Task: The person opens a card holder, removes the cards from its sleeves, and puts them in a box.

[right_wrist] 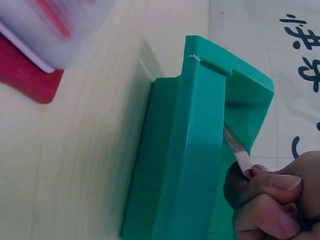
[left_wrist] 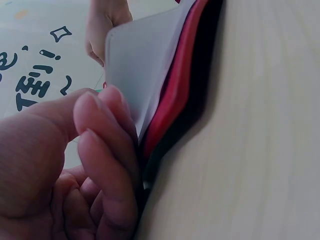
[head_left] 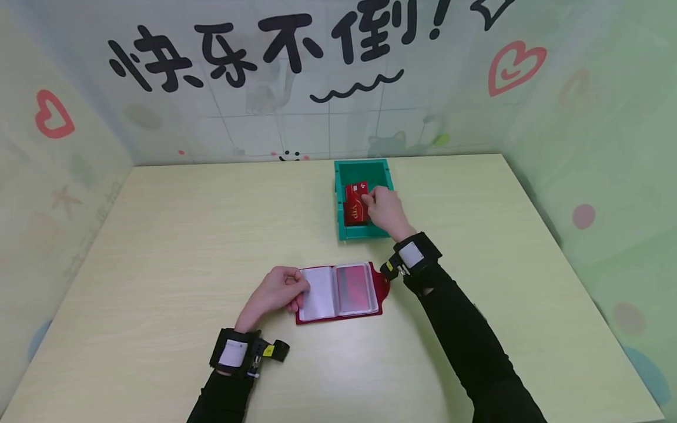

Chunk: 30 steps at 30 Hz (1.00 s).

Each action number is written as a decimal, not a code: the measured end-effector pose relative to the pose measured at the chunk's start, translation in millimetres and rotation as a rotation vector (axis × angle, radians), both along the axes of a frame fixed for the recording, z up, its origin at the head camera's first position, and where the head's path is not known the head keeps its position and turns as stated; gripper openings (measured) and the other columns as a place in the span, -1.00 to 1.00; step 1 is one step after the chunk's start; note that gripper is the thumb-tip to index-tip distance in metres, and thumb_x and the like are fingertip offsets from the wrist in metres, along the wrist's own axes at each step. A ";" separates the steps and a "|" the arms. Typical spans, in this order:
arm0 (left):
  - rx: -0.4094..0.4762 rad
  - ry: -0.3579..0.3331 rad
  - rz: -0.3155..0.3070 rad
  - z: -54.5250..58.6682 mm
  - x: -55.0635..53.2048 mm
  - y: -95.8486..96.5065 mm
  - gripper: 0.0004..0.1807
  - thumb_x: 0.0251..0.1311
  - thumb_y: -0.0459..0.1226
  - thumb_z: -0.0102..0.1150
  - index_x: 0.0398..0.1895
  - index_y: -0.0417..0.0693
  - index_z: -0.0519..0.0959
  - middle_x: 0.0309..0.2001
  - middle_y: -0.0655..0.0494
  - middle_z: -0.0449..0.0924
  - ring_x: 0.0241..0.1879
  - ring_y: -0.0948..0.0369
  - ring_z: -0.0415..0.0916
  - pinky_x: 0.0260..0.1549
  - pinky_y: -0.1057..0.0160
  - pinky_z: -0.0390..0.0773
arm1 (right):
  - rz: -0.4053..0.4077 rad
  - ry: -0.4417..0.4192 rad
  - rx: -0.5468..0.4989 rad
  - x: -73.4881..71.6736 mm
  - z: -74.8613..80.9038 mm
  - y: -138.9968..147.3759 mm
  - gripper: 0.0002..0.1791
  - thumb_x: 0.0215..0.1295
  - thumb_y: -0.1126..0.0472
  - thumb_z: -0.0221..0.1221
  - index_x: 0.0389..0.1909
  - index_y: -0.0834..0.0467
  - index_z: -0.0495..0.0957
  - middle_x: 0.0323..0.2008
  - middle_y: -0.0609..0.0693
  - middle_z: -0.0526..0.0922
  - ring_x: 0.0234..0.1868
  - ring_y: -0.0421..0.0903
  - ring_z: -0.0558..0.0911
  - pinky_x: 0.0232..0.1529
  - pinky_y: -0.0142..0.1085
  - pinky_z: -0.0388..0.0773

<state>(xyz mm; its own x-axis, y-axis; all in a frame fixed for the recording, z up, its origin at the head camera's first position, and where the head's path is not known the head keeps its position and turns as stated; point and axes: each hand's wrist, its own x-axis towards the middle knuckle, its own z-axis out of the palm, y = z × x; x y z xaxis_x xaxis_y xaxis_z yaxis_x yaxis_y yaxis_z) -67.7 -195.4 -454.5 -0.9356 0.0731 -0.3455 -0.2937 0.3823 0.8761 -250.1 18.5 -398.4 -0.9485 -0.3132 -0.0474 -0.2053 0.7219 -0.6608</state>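
A card holder point(head_left: 317, 294) with a red cover lies spread on the table, clear sleeves showing. A pinkish-red card point(head_left: 353, 288) sits in its right-hand sleeve. My left hand point(head_left: 280, 289) holds the holder's left edge, thumb over the page; in the left wrist view the fingers point(left_wrist: 107, 165) curl against the pages and red cover. Farther back, my right hand point(head_left: 388, 210) reaches into a green box point(head_left: 365, 234) and pinches a red card point(head_left: 355, 197). From the right wrist, that card point(right_wrist: 239, 152) appears edge-on, tilted, between thumb and finger.
The pale wooden table point(head_left: 185, 235) meets a printed wall point(head_left: 254, 129) just behind the green box. Patterned side walls stand at left and right. Each wrist wears a black strap with a small camera, the right one point(head_left: 415, 255) close to the holder's clasp.
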 end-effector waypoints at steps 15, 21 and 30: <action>-0.006 0.000 0.003 2.4 0.5 0.1 -0.86 0.28 -0.33 0.11 -0.40 -0.24 0.54 -0.71 0.19 0.52 -0.71 0.31 0.46 -0.63 0.37 0.52 | 0.061 0.016 0.244 -0.5 -5.7 -19.8 -0.77 0.42 0.30 0.17 -0.03 0.37 0.53 -0.07 0.27 0.67 -0.25 0.10 0.63 -0.40 -0.24 0.57; -0.008 -0.002 0.008 2.6 0.2 0.8 -0.86 0.29 -0.32 0.12 -0.38 -0.24 0.54 -0.71 0.18 0.52 -0.71 0.30 0.46 -0.63 0.37 0.52 | 0.073 0.008 0.278 0.2 -4.7 -21.7 -0.71 0.36 0.29 0.22 0.02 0.36 0.52 0.01 0.28 0.66 -0.11 0.18 0.67 -0.17 -0.06 0.72; -0.017 -0.011 0.016 0.9 -1.0 1.1 -0.86 0.30 -0.33 0.10 -0.39 -0.22 0.54 -0.70 0.17 0.53 -0.72 0.30 0.45 -0.62 0.38 0.52 | 0.119 0.014 0.382 -4.7 -6.0 -26.1 -0.82 0.39 0.26 0.19 -0.15 0.32 0.57 -0.16 0.22 0.69 -0.30 0.09 0.64 -0.31 -0.14 0.70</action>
